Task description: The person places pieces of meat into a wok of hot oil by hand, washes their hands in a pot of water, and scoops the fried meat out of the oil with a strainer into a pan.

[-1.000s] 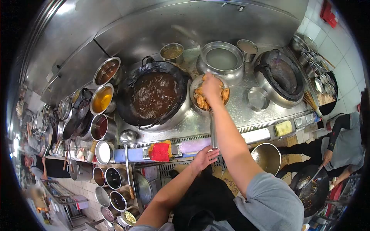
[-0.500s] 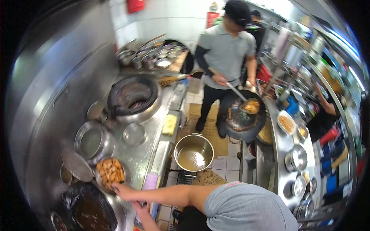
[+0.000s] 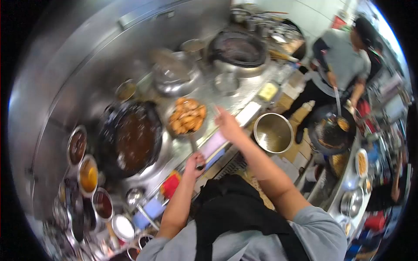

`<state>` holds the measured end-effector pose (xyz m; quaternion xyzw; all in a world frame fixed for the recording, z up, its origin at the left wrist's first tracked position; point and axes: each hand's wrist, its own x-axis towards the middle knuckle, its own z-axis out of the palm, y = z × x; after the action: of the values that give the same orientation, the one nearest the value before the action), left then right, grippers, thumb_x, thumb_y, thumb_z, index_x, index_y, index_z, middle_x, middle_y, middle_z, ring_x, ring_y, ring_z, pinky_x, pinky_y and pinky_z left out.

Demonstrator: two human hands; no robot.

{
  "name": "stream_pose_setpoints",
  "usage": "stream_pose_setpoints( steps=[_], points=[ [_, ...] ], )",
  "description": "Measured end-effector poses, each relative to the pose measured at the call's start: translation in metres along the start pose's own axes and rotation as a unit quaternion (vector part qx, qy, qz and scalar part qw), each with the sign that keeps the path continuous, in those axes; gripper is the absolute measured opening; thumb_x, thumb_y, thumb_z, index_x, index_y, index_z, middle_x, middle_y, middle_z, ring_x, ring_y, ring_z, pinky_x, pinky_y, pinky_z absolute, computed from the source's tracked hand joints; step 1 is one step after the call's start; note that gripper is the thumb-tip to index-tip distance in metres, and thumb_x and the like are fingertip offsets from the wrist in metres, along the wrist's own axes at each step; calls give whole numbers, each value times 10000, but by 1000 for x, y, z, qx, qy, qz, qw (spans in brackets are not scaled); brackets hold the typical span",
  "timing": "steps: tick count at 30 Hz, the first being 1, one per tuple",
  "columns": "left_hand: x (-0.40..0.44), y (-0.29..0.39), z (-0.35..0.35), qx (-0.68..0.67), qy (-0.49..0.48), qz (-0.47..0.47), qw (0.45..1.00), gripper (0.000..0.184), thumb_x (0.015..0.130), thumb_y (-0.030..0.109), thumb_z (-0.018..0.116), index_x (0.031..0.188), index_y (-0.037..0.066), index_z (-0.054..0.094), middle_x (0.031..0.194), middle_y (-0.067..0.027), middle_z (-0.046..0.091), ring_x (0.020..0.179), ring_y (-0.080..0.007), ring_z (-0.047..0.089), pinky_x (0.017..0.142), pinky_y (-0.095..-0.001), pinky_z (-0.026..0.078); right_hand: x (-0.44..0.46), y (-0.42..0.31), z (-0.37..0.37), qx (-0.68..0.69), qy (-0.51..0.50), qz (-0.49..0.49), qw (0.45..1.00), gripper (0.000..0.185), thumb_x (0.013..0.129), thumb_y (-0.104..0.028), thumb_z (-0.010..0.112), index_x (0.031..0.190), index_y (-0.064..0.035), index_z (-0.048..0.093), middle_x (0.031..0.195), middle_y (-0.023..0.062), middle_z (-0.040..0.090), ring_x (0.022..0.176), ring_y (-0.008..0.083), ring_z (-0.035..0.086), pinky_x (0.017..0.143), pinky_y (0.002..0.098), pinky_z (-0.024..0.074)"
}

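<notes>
My left hand [image 3: 194, 162] is closed round the handle of a strainer [image 3: 193, 141], low over the counter. Golden-brown fried pieces [image 3: 188, 115] fill the strainer. To the right, my right hand [image 3: 227, 125] is raised with its fingers curled, slightly smeared by motion. A wide round grey skimmer [image 3: 170, 65], blurred, hangs over a steel pot [image 3: 180, 89]; its handle seems to run to my right hand but hardly shows. Left of the strainer, a black wok [image 3: 135, 139] holds dark brown liquid.
Several bowls of sauce, one with orange liquid [image 3: 88, 176], line the left. A large pot [image 3: 273, 132] stands at the right below the counter edge. A co-worker [image 3: 344, 56] tips a wok [image 3: 332, 130] with a ladle in it. An unused burner [image 3: 238, 50] lies at the back.
My view has turned left and down. My right hand has moved away from the strainer, up and to the right. The skimmer has shifted from beside the pot to over it.
</notes>
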<state>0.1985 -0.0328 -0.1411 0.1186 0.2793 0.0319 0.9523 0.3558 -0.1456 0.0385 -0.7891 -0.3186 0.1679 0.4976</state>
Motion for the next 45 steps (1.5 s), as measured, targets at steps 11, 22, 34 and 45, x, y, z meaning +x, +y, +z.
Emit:
stream_pose_setpoints(
  steps=[11,22,34,45],
  points=[
    [-55,22,55,38,-55,15,998,89,839,112,442,758,95,408,599,25,417,453,-51,408,430,-218,382,17,-18,34,-54,148,-80,984,344,828,-76,402,1162,-2,443,707,144,563,660,233,561,614,318,429],
    [-44,38,29,28,-49,-64,996,137,841,141,446,711,96,444,581,39,443,461,-55,443,460,-224,408,-74,79,35,-46,203,50,977,327,827,-77,416,1152,-49,432,812,190,551,729,309,533,658,370,427],
    [-148,-16,76,361,-39,-115,925,91,841,108,483,856,95,395,563,12,388,409,-68,359,348,-230,320,-287,69,-3,596,30,280,752,217,896,-127,364,1106,-113,417,703,7,439,460,51,305,382,175,262],
    [-202,-205,143,376,-162,-456,790,185,813,128,479,971,50,424,565,14,348,358,-48,324,321,-241,340,-571,-17,-97,652,260,222,677,225,894,-113,338,1113,-82,380,723,3,419,462,28,308,380,157,273]
  ],
)
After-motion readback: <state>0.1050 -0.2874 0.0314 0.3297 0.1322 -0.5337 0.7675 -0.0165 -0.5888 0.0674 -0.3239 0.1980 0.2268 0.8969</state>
